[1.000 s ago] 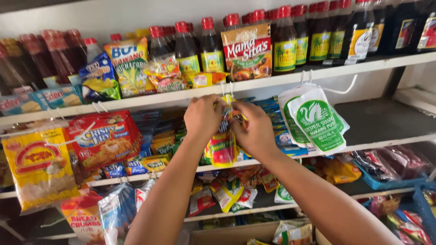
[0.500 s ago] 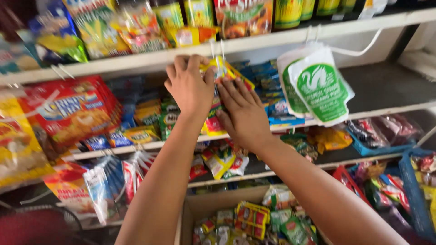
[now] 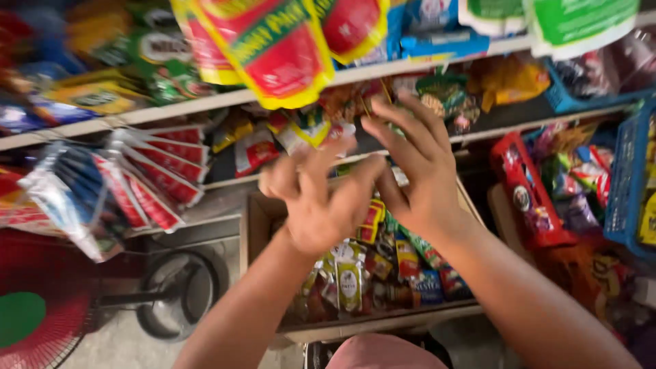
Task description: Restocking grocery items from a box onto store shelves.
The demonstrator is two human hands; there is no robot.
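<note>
Red fan (image 3: 34, 311) grille fills the near left corner, with one green disc at its centre. Beside it, a bunch of red, white and blue sachets (image 3: 123, 188) hangs from a white shelf (image 3: 157, 113); they overlap and blur, so I cannot count them. One big red and yellow pouch (image 3: 270, 51) hangs at the top, left of centre.

Two bare hands are raised side by side in the middle, both blurred. Left hand (image 3: 318, 201) has its back to the camera, fingers half curled, thumb stretched right until it touches the other hand. Right hand (image 3: 413, 171) has its fingers spread and pointing up toward the small packets (image 3: 307, 130) dangling under the shelf. Neither hand grips anything that I can see. Both forearms slant down to the near edge.

Under the hands sits one open cardboard box (image 3: 263, 225) on the floor, full of small packets, too many and too jumbled to count. Right of it stand one red basket (image 3: 519, 188) and one blue basket (image 3: 625, 191), both holding snack packs.
</note>
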